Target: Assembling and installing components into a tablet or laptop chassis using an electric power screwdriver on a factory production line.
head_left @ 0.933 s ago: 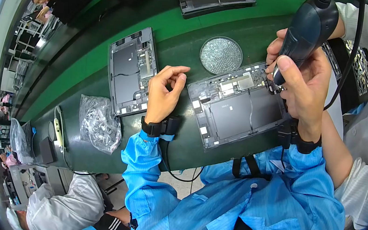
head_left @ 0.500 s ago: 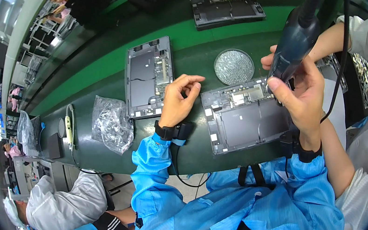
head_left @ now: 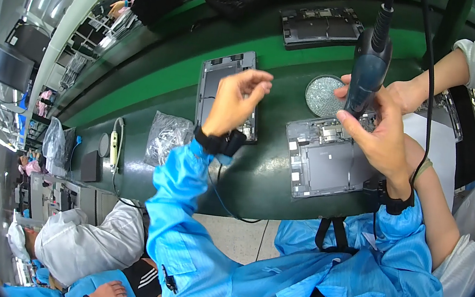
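My right hand [head_left: 381, 138] grips a dark electric screwdriver [head_left: 369, 76], held upright with its lower end over the far edge of an opened laptop base [head_left: 332, 165]. Its tip is hidden by my fingers. Circuit boards and flat dark battery packs show inside that base. My left hand [head_left: 233, 104] hovers above a second opened laptop base [head_left: 234, 66], hiding its middle. Its fingers are loosely bent and the thumb stands apart, with nothing visible between them. A round clear dish [head_left: 322, 96] of small shiny pieces, too small to name, sits beyond the nearer base.
A co-worker's hand [head_left: 406, 96] reaches in at the right, close beside my right hand. Another opened laptop base [head_left: 321, 26] lies at the back. On the left are a clear plastic bag [head_left: 167, 137] and a yellow-green handheld tool [head_left: 114, 146]. A black cable [head_left: 430, 84] hangs at right.
My left hand has risen and moved away from the nearer laptop base, over the second one. The screwdriver stays in my right hand above the base. The whole view has shifted.
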The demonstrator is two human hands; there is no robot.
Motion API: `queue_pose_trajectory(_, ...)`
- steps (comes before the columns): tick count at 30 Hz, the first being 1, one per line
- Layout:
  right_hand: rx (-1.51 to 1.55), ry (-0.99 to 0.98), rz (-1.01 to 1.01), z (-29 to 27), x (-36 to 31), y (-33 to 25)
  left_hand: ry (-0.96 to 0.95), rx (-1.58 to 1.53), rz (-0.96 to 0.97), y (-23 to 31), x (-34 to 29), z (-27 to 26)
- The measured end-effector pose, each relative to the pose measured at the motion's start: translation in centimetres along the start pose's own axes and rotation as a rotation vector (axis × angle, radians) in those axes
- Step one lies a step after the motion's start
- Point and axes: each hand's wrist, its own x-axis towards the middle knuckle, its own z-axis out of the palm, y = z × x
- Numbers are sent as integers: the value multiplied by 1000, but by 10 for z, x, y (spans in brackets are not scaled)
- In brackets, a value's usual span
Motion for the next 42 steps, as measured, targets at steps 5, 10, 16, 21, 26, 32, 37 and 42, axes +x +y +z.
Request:
queue_pose_trajectory(5, -108, 16, 15, 1, -3, 4, -59, -25, -169, -33, 97, -20)
queue_pose_trajectory(10, -146, 44, 27, -1, -6, 4, 62, -142, -484, -90, 201, 6)
queue_pose_trajectory(16, -85, 128, 152, -21, -15, 6, 156, -72, -659, -128, 276, 19)
queue_pose_trajectory(21, -74, 196, 141, -27, -16, 12, 176, 298, -649, -143, 290, 23)
queue_pose_trajectory(26, -55, 224, 93, -25, -18, 17, 176, 103, -635, -145, 283, 18)
queue_pose_trajectory(32, -88, 189, 76, -27, -18, 17, 88, 266, -538, -160, 313, 13)
queue_pose_trajectory(37, -109, 179, 106, -25, -17, 16, 111, 89, -581, -172, 325, 15)
queue_pose_trajectory(42, -86, 208, 99, -23, -17, 15, 45, -447, -516, -173, 306, 11)
